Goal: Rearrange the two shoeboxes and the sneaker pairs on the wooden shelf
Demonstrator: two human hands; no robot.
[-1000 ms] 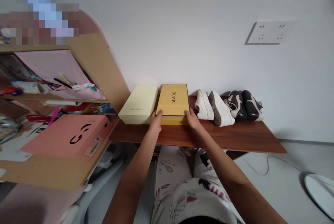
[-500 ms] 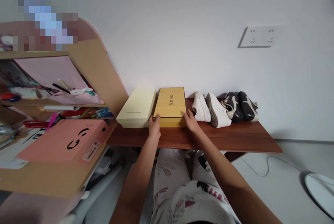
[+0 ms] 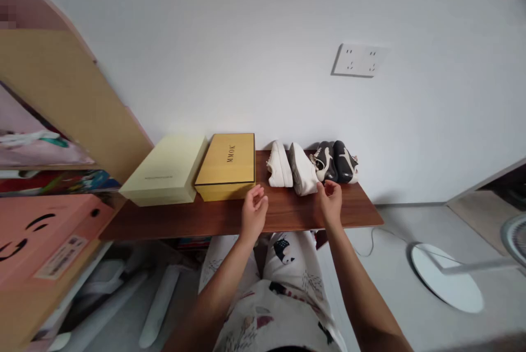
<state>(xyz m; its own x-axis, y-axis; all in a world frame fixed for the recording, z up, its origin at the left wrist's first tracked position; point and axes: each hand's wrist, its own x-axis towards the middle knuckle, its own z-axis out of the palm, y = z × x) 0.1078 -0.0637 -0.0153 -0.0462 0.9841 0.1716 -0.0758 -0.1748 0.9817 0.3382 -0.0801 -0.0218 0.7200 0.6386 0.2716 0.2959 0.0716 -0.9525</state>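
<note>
My left hand point(image 3: 253, 212) is open, palm turned inward, in front of the right front corner of a yellow shoebox point(image 3: 227, 163) marked MMOK. It holds nothing. My right hand point(image 3: 330, 201) is also open, its fingers slightly curled close to the right white shoe point(image 3: 303, 168); whether they touch it I cannot tell. The left white shoe point(image 3: 280, 165) stands beside its mate. Behind the right hand sit two black shoes with pale trim, the left black shoe point(image 3: 325, 161) and the right black shoe point(image 3: 345, 163). Left of the yellow box lies a cream shoebox point(image 3: 166, 168).
All these rest on a narrow dark-red wooden shelf point(image 3: 222, 219) against the wall. At left, a pink box point(image 3: 61, 231) lies on a desk with a shelf unit point(image 3: 78, 84). A power socket point(image 3: 359, 60) is on the wall; a white round fan base point(image 3: 447, 281) stands on the floor.
Both hands have let go of the yellow shoebox and moved right toward the shoes. The view has swung right, so the desk slides leftward and more floor shows.
</note>
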